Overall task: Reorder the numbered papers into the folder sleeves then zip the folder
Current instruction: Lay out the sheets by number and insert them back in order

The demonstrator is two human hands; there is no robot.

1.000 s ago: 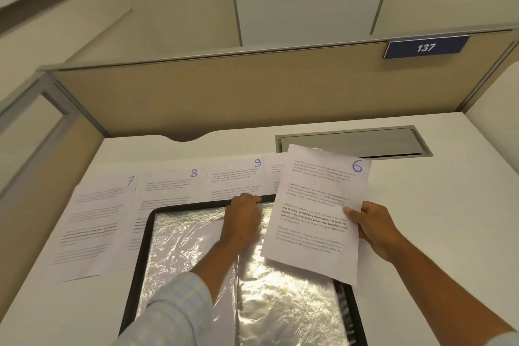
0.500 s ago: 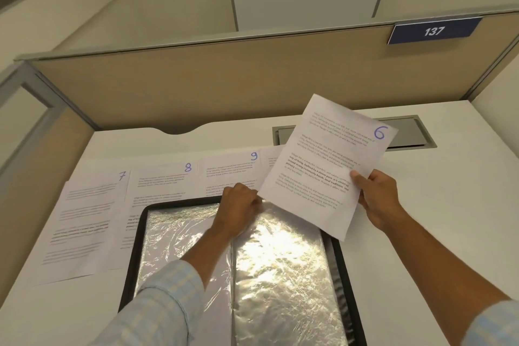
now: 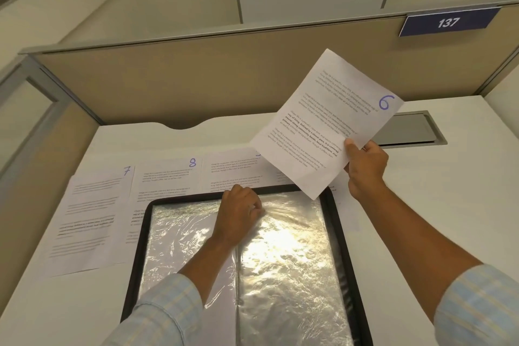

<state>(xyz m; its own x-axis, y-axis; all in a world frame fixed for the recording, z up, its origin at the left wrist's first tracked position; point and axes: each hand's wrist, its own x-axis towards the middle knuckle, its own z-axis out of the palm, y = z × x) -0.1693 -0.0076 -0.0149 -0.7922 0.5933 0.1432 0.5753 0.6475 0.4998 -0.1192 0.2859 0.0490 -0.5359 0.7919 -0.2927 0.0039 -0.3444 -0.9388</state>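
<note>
Sheet 6 (image 3: 325, 121) now hangs higher and more tilted than before, pinched at its near edge by the right hand (image 3: 365, 168), its long axis slanting down-left toward the folder (image 3: 334, 233), whose right sleeve (image 3: 280, 267) the left hand (image 3: 241, 211) grips at its top with curled fingers.

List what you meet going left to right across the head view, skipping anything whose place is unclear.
Sheet 7 → sheet 8 → left hand pinching a folder sleeve → sheet 6, held by the right hand → 137 sign.

right hand (image 3: 365, 167) holding paper 6 (image 3: 327, 121), left hand (image 3: 241, 212) pinching sleeve (image 3: 280, 233)
</note>
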